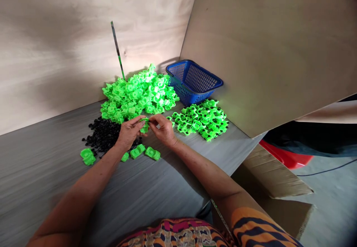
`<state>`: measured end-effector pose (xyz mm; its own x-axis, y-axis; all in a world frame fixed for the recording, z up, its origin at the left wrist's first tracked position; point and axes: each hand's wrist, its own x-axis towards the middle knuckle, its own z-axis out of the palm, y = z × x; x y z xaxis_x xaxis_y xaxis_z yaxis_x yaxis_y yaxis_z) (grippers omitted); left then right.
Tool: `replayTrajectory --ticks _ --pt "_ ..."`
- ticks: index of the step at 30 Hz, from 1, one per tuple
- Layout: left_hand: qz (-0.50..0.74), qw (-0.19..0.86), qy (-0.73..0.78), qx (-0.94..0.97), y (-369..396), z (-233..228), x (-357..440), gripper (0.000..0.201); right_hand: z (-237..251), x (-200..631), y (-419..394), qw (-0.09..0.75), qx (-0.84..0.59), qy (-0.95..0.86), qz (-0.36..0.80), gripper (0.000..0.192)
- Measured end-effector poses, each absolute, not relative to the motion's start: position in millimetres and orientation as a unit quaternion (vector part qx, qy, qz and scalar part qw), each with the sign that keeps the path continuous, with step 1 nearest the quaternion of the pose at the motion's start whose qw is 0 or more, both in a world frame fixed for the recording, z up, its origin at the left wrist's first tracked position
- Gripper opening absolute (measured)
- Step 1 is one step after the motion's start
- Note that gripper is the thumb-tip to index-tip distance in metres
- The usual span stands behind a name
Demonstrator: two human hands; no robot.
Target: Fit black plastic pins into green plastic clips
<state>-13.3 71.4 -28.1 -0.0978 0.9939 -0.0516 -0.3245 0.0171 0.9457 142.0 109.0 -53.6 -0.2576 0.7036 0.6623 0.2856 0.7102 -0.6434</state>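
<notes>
Above the tabletop, my left hand (129,131) is closed on a green plastic toy car body (144,127), gripping it between thumb and fingers. My right hand (163,128) meets it from the right, its thumb and fingers pinched at the car's edge. A small dark bit, seemingly a black wheel piece, shows at those fingertips; the fingers hide most of it. Under and behind my left hand spreads a heap of small black wheel pieces (103,134). Several loose car bodies lie nearer me, among them one green car body (152,153) and another (87,156) at far left.
A large pile of green car bodies (136,94) stands against the wooden back panel (69,35). To the right lie green cars with black wheels (202,120), in front of a blue mesh basket (192,96). Cardboard boxes (279,172) stand beyond the table's right edge, near another person's arm.
</notes>
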Motion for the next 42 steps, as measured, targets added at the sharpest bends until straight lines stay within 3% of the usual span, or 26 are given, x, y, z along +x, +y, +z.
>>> replayTrajectory --ticks 29,36,42 --pt "0.617 0.528 0.450 0.371 67 -22 -8 0.047 -51 140 103 0.535 -0.311 -0.772 0.147 0.009" --pt "0.611 0.512 0.466 0.385 64 -12 -8 0.048 -47 140 101 0.544 -0.309 -0.760 0.176 0.008" --pt "0.616 0.475 0.479 0.408 61 -6 -7 0.051 -45 136 99 0.555 -0.331 -0.703 0.298 0.011"
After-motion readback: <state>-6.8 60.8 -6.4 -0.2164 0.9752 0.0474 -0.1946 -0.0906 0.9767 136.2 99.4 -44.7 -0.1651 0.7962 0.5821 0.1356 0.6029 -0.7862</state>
